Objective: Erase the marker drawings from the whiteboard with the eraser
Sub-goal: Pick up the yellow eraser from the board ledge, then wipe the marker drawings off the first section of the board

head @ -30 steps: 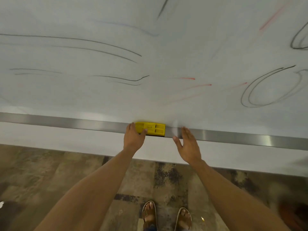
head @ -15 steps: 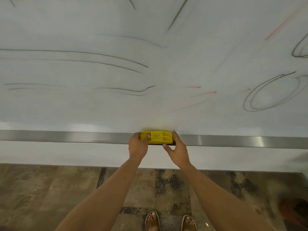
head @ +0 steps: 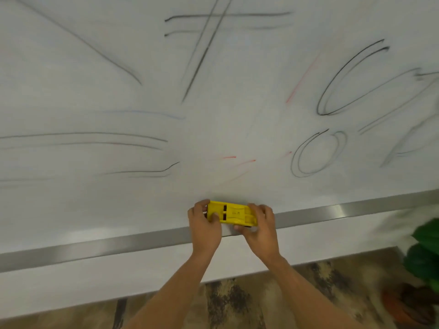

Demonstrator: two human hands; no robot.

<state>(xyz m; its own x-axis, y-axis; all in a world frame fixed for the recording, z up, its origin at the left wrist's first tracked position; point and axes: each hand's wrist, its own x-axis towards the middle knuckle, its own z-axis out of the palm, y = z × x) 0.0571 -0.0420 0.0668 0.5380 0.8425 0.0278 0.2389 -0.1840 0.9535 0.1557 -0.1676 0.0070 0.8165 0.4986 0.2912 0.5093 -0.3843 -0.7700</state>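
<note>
A yellow plastic eraser (head: pixel 234 213) is held just above the metal ledge (head: pixel 118 243) at the whiteboard's lower edge. My left hand (head: pixel 205 225) grips its left end and my right hand (head: pixel 260 227) grips its right end. The whiteboard (head: pixel 213 129) fills the upper view. It carries black lines at the left (head: pixel 83 138), crossed black strokes at the top (head: pixel 206 43), black ovals at the right (head: pixel 318 153), and short red dashes (head: pixel 229 157) in the middle. Some strokes look smeared.
A white wall strip (head: pixel 118 281) runs below the ledge. Patterned brown floor (head: pixel 237 302) lies beneath it. A green plant in an orange pot (head: pixel 425 257) stands at the lower right, close to the board's bottom edge.
My right hand went from open beside the eraser to gripping its right end. Both hands have lifted the eraser off the ledge. The view has tilted up, showing more of the board.
</note>
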